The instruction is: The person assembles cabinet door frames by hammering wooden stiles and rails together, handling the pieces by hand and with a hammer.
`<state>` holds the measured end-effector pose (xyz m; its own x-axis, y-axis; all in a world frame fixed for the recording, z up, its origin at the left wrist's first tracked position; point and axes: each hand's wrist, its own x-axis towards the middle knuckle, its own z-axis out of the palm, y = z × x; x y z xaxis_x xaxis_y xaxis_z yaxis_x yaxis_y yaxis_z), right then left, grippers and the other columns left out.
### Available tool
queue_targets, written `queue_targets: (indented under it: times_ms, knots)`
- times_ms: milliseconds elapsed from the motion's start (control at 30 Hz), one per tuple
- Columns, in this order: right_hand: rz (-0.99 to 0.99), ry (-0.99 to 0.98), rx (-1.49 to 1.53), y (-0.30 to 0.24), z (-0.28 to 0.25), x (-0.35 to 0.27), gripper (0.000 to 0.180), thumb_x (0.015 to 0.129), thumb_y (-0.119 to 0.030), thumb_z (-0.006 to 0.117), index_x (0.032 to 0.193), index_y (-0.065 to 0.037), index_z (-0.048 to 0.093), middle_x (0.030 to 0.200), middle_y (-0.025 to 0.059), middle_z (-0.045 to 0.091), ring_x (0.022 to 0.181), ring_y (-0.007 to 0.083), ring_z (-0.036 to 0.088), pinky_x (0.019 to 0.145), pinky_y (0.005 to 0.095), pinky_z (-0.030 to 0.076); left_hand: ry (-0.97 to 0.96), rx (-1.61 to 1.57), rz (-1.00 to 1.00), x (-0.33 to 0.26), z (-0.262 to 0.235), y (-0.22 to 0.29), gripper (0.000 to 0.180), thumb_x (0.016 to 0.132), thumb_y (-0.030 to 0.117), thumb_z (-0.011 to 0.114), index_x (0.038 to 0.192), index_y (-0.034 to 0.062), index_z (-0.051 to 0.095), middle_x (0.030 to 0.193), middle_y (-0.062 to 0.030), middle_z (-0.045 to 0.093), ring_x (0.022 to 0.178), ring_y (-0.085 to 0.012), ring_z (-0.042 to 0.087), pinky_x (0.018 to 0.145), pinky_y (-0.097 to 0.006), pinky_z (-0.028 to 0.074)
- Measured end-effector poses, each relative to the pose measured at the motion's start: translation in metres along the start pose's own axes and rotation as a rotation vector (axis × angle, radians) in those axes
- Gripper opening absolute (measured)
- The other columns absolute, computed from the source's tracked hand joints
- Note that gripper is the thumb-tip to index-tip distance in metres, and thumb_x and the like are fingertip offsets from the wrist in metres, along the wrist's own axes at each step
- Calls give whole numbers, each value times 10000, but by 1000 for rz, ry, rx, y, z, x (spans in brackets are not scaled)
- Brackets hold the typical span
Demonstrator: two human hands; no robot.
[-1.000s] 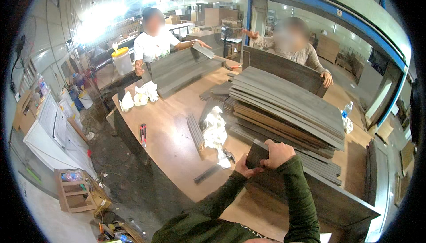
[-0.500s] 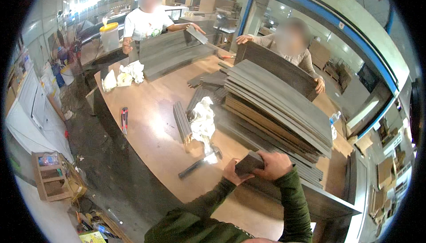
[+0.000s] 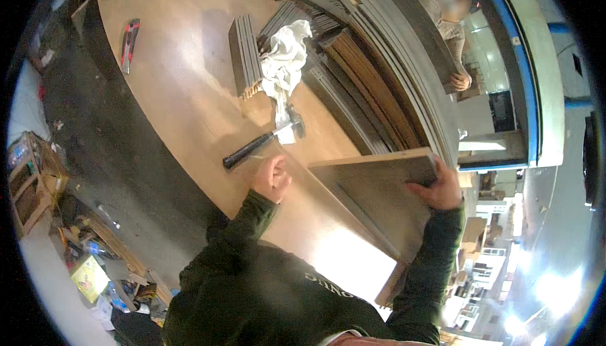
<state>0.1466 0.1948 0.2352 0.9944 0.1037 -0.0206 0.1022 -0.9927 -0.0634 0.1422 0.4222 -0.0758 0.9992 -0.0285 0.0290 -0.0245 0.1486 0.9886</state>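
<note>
My right hand (image 3: 442,187) grips the upper right corner of a grey wooden board (image 3: 385,201) with a pale raw edge, its thumb lying on the flat face. The board is tilted over the near side of the table. My left hand (image 3: 273,178) is curled closed beside the board's left end; whatever its fingers hold, if anything, is hidden. Just beyond that hand lies a hammer (image 3: 255,149) with a black handle, its head by a crumpled white cloth (image 3: 285,62). A bundle of grey strips (image 3: 245,55) rests left of the cloth.
A tall stack of grey panels (image 3: 385,81) fills the table's right side. A red and black utility knife (image 3: 130,46) lies near the left edge of the table (image 3: 183,93). Past the stack, a co-worker's hand (image 3: 461,81) holds a dark panel (image 3: 404,14). Clutter covers the floor at lower left.
My hands have moved apart: the right has gone right with the board, the left has let go of it and moved left toward the hammer. The view has tilted downward.
</note>
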Motion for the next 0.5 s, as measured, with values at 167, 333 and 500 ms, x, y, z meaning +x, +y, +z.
queue_targets:
  times_ms: [167,333,500]
  knots:
    - [173,33,83,46,-82,-70,579,568,-206,807,1040,-48,511,884,73,590,794,199,590,710,350,501,-443,-323,-115,3,39,15,701,707,153,678,1300,66,313,1132,-119,488,910,-164,518,778,-300,455]
    - [-122,520,-1,87,-142,-163,465,674,-229,726,1023,-41,485,846,100,571,699,205,579,605,327,507,-740,-490,77,16,77,100,658,727,194,684,1292,85,364,1150,-116,506,904,-171,521,780,-295,441]
    - [44,747,-132,84,-183,-258,401,713,-223,684,1003,-39,476,797,119,559,671,217,572,571,313,503,-936,-625,349,5,106,157,282,753,93,634,1029,42,605,959,-106,601,755,-166,570,660,-272,464]
